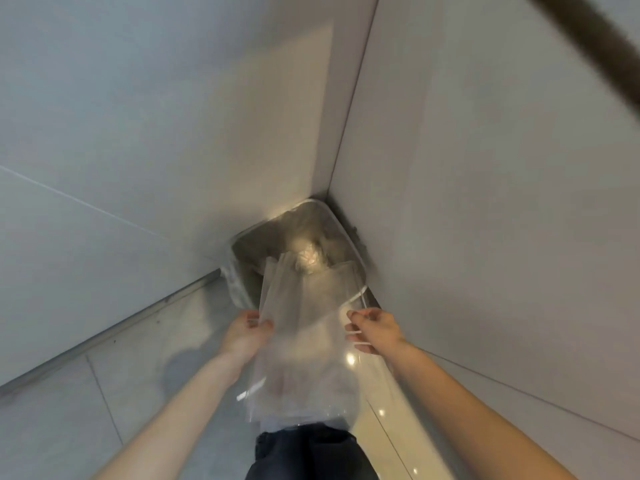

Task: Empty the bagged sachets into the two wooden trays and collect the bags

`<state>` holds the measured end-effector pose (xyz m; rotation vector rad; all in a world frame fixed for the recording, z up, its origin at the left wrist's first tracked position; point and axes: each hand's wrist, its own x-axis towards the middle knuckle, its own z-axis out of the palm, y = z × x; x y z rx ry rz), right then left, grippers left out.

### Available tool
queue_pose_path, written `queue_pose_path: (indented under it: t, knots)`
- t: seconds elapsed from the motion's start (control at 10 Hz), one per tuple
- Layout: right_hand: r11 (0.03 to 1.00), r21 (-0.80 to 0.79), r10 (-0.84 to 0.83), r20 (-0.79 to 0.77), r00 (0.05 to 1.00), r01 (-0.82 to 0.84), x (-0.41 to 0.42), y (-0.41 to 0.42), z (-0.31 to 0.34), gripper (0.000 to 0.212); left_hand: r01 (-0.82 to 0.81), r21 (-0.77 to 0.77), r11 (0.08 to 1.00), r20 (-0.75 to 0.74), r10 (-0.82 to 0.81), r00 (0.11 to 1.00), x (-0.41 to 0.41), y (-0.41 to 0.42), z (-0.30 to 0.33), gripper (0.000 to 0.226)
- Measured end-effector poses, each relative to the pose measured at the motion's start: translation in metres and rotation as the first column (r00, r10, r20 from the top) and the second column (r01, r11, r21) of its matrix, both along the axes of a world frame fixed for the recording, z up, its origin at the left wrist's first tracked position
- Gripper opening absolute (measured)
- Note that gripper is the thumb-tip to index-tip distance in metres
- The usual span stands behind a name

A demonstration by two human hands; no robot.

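Note:
I look down into a room corner. Clear empty plastic bags [304, 341] hang between my hands, their upper ends reaching over a bin lined with a clear plastic liner [239, 282]. My left hand [247, 332] pinches the bags' left edge. My right hand [372, 329] grips their right edge, fingers closed around the plastic. Crumpled plastic [308, 259] lies inside the bin. No wooden trays or sachets are in view.
Pale walls meet in a corner right behind the bin. The floor [104, 393] is glossy light tile with a baseboard along the left wall. My dark trousers [308, 452] show at the bottom. A dark blurred strip [595, 39] crosses the top right.

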<state>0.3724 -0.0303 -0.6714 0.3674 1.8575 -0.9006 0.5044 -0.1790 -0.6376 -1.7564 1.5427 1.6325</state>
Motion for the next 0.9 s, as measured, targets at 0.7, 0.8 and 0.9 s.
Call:
queue_pose_path:
  t: [0.7,0.8,0.9]
  knots:
    - [0.936,0.098,0.34,-0.002,0.94,-0.339,-0.016,-0.02,-0.061,0.052,0.251,0.004,0.968,-0.067,-0.25,0.966,-0.017,-0.014,-0.044,0.04]
    - [0.882,0.128,0.462,-0.044,0.886,-0.454,-0.013,-0.018,-0.032,0.047,0.307,-0.021,0.951,-0.061,-0.308,0.949,-0.013,-0.012,-0.023,0.049]
    - [0.848,0.171,0.518,-0.077,0.852,-0.501,-0.012,-0.019,-0.006,0.047,0.325,-0.054,0.944,-0.041,-0.327,0.944,-0.012,-0.013,-0.003,0.05]
